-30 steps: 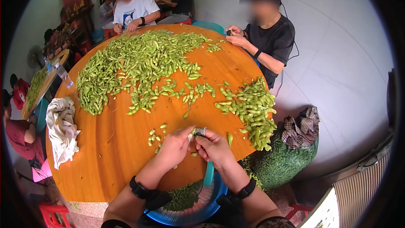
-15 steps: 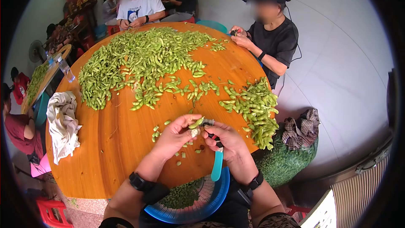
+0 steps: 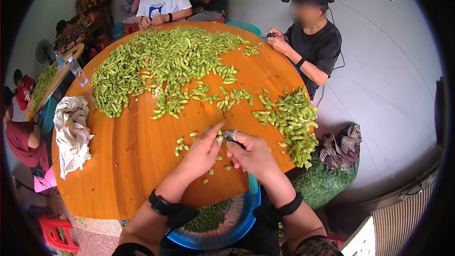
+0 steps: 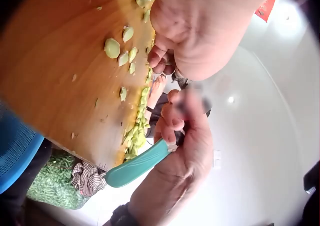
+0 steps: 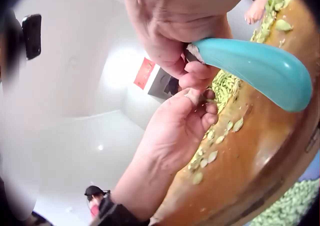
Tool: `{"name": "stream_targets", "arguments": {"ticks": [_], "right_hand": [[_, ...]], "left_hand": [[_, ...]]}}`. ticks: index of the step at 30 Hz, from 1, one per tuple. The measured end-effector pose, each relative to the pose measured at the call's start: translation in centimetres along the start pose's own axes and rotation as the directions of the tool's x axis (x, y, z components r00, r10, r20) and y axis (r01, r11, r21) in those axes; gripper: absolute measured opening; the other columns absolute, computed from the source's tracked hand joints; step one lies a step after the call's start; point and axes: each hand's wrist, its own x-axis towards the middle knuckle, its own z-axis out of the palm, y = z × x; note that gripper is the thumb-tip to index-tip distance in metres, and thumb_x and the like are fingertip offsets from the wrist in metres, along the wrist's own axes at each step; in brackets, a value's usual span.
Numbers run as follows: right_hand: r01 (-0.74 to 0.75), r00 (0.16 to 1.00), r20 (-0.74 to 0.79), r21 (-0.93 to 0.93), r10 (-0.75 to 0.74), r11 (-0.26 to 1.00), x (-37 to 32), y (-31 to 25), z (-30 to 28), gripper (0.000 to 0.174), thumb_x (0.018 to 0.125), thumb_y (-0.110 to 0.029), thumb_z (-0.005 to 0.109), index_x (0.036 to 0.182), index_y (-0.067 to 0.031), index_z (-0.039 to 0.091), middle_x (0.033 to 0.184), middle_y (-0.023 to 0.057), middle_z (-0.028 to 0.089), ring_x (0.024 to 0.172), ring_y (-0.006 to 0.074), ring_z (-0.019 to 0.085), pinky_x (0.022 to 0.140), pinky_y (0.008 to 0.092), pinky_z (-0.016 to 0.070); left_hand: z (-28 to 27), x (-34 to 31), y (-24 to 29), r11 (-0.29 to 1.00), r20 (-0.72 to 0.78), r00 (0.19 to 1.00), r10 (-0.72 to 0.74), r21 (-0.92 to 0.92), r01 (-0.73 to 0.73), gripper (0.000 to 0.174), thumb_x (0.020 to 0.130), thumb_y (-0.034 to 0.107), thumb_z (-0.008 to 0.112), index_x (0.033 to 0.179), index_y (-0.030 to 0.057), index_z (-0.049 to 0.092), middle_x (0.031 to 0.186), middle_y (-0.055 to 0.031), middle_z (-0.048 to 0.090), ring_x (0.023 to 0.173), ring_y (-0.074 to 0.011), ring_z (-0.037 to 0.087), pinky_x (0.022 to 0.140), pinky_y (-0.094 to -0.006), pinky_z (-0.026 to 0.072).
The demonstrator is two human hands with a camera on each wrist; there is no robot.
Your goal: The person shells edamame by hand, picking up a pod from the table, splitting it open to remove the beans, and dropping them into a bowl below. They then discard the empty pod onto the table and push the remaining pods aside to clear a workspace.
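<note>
Over the front of the round wooden table, my left hand [image 3: 203, 151] pinches a green bean pod [image 3: 219, 133] between thumb and fingers, most of it hidden. Close beside it, fingertips nearly meeting, my right hand [image 3: 258, 156] grips a tool whose grey metal end [image 3: 230, 134] points at the left fingers. Its broad, curved teal handle [image 5: 257, 68] sticks out below the palm. What kind of tool it is, I cannot tell. Loose shelled beans [image 4: 112, 48] lie on the wood below the hands. A blue basket [image 3: 254, 215] holding green beans [image 3: 206, 223] sits under the table's front edge.
A large heap of pods [image 3: 166, 66] covers the far half of the table [image 3: 118, 161]; a smaller one [image 3: 291, 125] lines its right edge. A white cloth [image 3: 71, 137] and a water bottle [image 3: 77, 72] stand left. A full green sack [image 3: 327, 187] is right. Other people sit around.
Half a second ago the pod showed plainly and the teal handle swung outward; now the left fingers cover most of the pod and the handle is partly behind my right wrist. The view shifted slightly.
</note>
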Motion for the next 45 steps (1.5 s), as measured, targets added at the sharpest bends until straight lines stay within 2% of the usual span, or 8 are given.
{"name": "stream_targets", "arguments": {"ticks": [6, 19, 26, 30, 33, 40, 42, 45], "right_hand": [[-0.035, 0.998, 0.058, -0.03, 0.037, 0.999, 0.5, 0.6, -0.1, 0.012, 0.093, -0.011, 0.054, 0.086, -0.0033, 0.059, 0.07, -0.0009, 0.058, 0.051, 0.0044, 0.052, 0.041, 0.0199, 0.0391], [0.05, 0.999, -0.02, -0.006, -0.05, 0.999, 1.1, 3.0, 0.5, 0.011, 0.093, -0.009, 0.053, 0.086, -0.0043, 0.06, 0.065, -0.0017, 0.055, 0.048, 0.0039, 0.048, 0.041, 0.0192, 0.0367], [-0.154, 0.984, 0.139, 0.312, 0.115, 0.938, 1.6, 3.0, -1.2, 0.009, 0.093, -0.009, 0.054, 0.09, -0.0056, 0.062, 0.066, -0.0007, 0.056, 0.046, 0.0047, 0.046, 0.039, 0.0187, 0.0333], [-0.192, 0.973, 0.192, 0.373, 0.126, 0.908, 1.5, 3.2, -1.9, 0.01, 0.093, -0.009, 0.054, 0.091, -0.0055, 0.063, 0.068, 0.0001, 0.058, 0.044, 0.0048, 0.045, 0.038, 0.0189, 0.0316], [-0.191, 0.972, 0.202, 0.395, 0.118, 0.899, 1.5, 3.1, -2.1, 0.009, 0.092, -0.009, 0.055, 0.093, -0.0057, 0.064, 0.068, 0.0, 0.058, 0.045, 0.0044, 0.046, 0.038, 0.0188, 0.0324], [-0.193, 0.977, 0.15, 0.35, 0.149, 0.916, 0.8, 1.7, -1.2, 0.009, 0.092, -0.008, 0.055, 0.09, -0.0066, 0.063, 0.066, -0.0018, 0.056, 0.046, 0.004, 0.048, 0.038, 0.0189, 0.0338], [-0.173, 0.983, 0.119, 0.319, 0.142, 0.932, 0.8, 2.0, -0.7, 0.01, 0.093, -0.009, 0.054, 0.088, -0.0071, 0.062, 0.065, -0.0021, 0.055, 0.047, 0.0039, 0.048, 0.038, 0.0194, 0.0341], [-0.163, 0.985, 0.105, 0.3, 0.138, 0.94, 1.0, 2.2, -0.3, 0.009, 0.093, -0.011, 0.054, 0.089, -0.0071, 0.062, 0.067, -0.0018, 0.056, 0.046, 0.0039, 0.048, 0.037, 0.0192, 0.0345]], "left_hand": [[0.2, -0.1, -0.3, 0.957, -0.01, 0.986, 0.169, 0.242, -0.162, 0.051, 0.085, -0.002, 0.05, 0.135, -0.0028, 0.04, 0.109, -0.0246, 0.059, 0.092, -0.0405, 0.061, 0.08, -0.041, 0.0504], [0.1, -0.2, -0.6, 0.945, 0.008, 0.99, 0.137, 0.299, -0.133, 0.046, 0.083, -0.003, 0.051, 0.129, -0.0046, 0.047, 0.093, -0.0243, 0.063, 0.08, -0.0376, 0.064, 0.071, -0.0419, 0.0522], [-0.5, 0.0, -0.2, 0.992, 0.149, 0.983, -0.103, -0.062, 0.113, 0.045, 0.089, -0.004, 0.045, 0.134, 0.0015, 0.047, 0.082, -0.0114, 0.063, 0.064, -0.016, 0.06, 0.062, -0.0291, 0.0511], [-0.7, 0.2, -0.9, 0.882, 0.309, 0.934, -0.181, -0.369, 0.293, 0.043, 0.096, 0.004, 0.044, 0.139, 0.0075, 0.044, 0.086, 0.0017, 0.058, 0.066, -0.0061, 0.052, 0.061, -0.0203, 0.0461], [-0.7, 0.3, -1.3, 0.802, 0.332, 0.931, -0.151, -0.509, 0.312, 0.038, 0.098, 0.009, 0.045, 0.136, 0.0068, 0.048, 0.086, 0.0019, 0.057, 0.066, -0.0049, 0.051, 0.059, -0.0192, 0.0435], [0.3, -0.1, 0.5, 0.981, 0.085, 0.993, -0.087, -0.164, 0.1, 0.029, 0.098, 0.012, 0.045, 0.124, 0.0055, 0.054, 0.077, 0.0032, 0.057, 0.061, -0.0058, 0.05, 0.055, -0.0209, 0.0424], [0.7, -0.2, -0.4, 0.99, -0.012, 0.998, 0.069, 0.126, -0.067, 0.026, 0.094, 0.007, 0.044, 0.116, 0.0018, 0.055, 0.077, -0.0073, 0.064, 0.068, -0.0156, 0.061, 0.065, -0.0288, 0.0503], [-0.1, -0.2, 0.1, 0.999, 0.022, 0.999, -0.044, 0.012, 0.044, 0.026, 0.092, 0.007, 0.043, 0.116, 0.0019, 0.053, 0.081, -0.0128, 0.065, 0.069, -0.024, 0.065, 0.065, -0.0325, 0.0511]]}}
